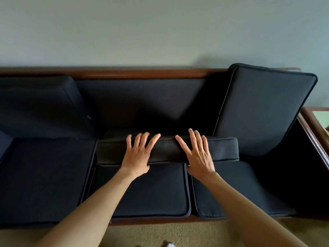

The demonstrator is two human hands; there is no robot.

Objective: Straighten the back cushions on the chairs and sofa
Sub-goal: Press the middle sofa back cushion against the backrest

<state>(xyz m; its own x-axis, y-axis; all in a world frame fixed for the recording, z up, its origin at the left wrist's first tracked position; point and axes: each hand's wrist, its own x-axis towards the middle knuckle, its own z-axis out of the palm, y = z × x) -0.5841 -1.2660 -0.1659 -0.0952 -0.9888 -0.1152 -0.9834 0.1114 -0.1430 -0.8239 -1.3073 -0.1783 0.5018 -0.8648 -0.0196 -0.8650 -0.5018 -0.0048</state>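
Hands spread flat: my left hand (138, 154) and right hand (197, 154) press the fallen middle cushion (222, 148), lying across the sofa (124, 73) seat, ready to tip it upright.

The sofa (142, 73) runs out of view at the left edge, its left arm unseen. Both thumbs vanish beneath the front edge of the fallen middle cushion (222, 148), so whether the left hand (138, 155) and right hand (197, 155) grip it or merely press cannot be told. The side table (315, 118) at the sofa's right end is cut by the right edge. Something white (170, 245) on the carpet (195, 234) is clipped at the bottom edge, unidentifiable.
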